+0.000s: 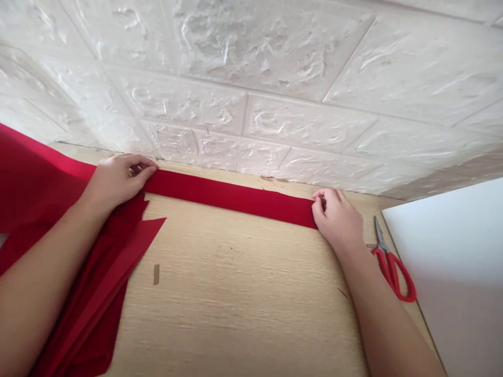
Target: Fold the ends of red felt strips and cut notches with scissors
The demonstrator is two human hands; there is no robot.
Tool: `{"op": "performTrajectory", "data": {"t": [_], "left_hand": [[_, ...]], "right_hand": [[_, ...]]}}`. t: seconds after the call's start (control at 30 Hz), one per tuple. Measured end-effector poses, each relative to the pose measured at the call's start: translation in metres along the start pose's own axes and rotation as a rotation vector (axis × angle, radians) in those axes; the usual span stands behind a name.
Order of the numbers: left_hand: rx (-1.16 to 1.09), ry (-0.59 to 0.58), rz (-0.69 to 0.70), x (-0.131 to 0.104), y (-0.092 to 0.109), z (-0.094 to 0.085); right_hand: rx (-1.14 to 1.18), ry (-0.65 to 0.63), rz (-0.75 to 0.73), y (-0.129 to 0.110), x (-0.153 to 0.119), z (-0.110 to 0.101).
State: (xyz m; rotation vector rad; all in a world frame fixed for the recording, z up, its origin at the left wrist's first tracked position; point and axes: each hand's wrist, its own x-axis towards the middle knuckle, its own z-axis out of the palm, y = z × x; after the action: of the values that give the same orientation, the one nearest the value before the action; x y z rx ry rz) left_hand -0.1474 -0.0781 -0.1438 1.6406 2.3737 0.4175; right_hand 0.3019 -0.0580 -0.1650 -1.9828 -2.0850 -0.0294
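A long red fabric strip (231, 198) lies stretched across the wooden table, close to the wall. At its left part, my left hand (121, 178) pinches the upper edge between thumb and fingers. My right hand (337, 215) closes on the strip's right end, with the fingertips curled over it. Under my left forearm spreads a pile of red fabric pieces (106, 293), several layers deep, with pointed ends. A wider sheet of red fabric (35, 178) extends off to the left, partly hidden by my arm.
Red-handled scissors (393, 269) rest right of my right wrist, blades pointing to the wall. A white panel (451, 262) borders the right side. The white brick-patterned wall (251, 104) rises behind the table (236, 303). A small brown tape piece (156, 274) sits on the tabletop.
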Motion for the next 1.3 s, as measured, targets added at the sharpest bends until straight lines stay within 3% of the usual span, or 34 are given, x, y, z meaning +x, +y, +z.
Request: {"op": "performTrajectory", "data": {"t": [0.67, 1.0, 1.17, 1.3], "left_hand": [[0.041, 0.081, -0.119, -0.002, 0.010, 0.005], [-0.010, 0.156, -0.035, -0.003, 0.004, 0.016], [0.061, 0.228, 0.007, -0.009, 0.011, 0.017], [0.101, 0.221, 0.020, -0.011, 0.014, 0.018]], "right_hand": [[0.006, 0.002, 0.024, 0.001, -0.001, -0.001], [0.026, 0.007, 0.026, 0.000, 0.000, -0.001], [0.040, -0.009, 0.039, -0.002, -0.001, -0.002], [0.051, 0.024, 0.043, 0.002, -0.003, 0.000]]}}
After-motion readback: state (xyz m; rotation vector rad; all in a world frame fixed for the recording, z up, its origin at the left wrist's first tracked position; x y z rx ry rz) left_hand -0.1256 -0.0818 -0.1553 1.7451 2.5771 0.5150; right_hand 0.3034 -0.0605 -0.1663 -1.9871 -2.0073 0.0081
